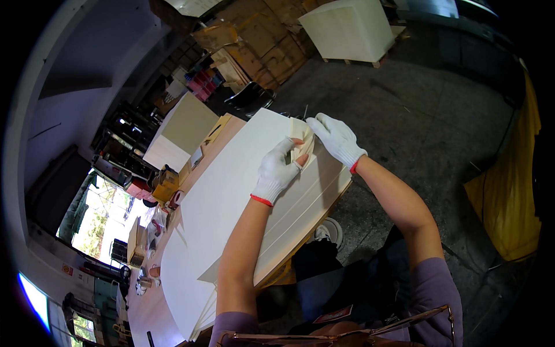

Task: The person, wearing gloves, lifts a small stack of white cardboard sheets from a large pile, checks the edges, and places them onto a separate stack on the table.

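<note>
Dark concrete floor spreads across a dim workshop, with cardboard boxes piled at the back and a large white stack on a pallet near them; a window glows at the left; yellow sheeting hangs at the right. Across a wood-topped table lie large white sheets, their layered edges stepping down toward the person; another pale stack stands on the table's far side, with a yellow-brown carton nearer the window and a black chair beyond the table's end.

Narrow cream strips lie bunched at the far right corner of the sheets, between the two hands; the left hand, in a white knit glove with red cuff and bare thumb and forefinger tips, reaches over the sheets, those two tips apart and at the strips; the right hand, gloved alike, is at the strips' outer side, fingers together and bent; whether they pinch anything I cannot tell.
</note>
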### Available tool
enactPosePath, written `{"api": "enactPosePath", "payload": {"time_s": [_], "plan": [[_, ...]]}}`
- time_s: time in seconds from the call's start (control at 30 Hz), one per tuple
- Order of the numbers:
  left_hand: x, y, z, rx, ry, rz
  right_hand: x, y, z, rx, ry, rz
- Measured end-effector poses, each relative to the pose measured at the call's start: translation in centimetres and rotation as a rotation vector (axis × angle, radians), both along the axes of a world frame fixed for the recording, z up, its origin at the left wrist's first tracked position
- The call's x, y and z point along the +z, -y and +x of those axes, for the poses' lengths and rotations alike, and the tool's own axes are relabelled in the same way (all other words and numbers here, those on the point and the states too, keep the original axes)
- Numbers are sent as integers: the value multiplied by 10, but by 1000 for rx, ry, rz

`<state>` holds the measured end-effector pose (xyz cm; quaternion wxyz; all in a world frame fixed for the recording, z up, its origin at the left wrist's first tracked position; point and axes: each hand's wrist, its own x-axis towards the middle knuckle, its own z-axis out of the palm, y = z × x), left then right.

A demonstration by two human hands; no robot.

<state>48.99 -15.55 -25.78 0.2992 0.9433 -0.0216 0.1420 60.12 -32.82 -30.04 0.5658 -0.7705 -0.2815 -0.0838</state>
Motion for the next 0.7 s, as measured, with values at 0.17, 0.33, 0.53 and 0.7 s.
{"api": "enactPosePath", "payload": {"time_s": [0.17,0.33,0.53,0.7], "plan": [[7,19,-15,-1,198,399,18,19,-7,-49,-60,-35],[7,18,-16,-4,308,337,16,37,-1,-114,57,-421],[11,20,-9,67,94,445,10,37,5,1,334,-558],[13,11,20,121,48,489,28,38,9,15,599,-632]]}}
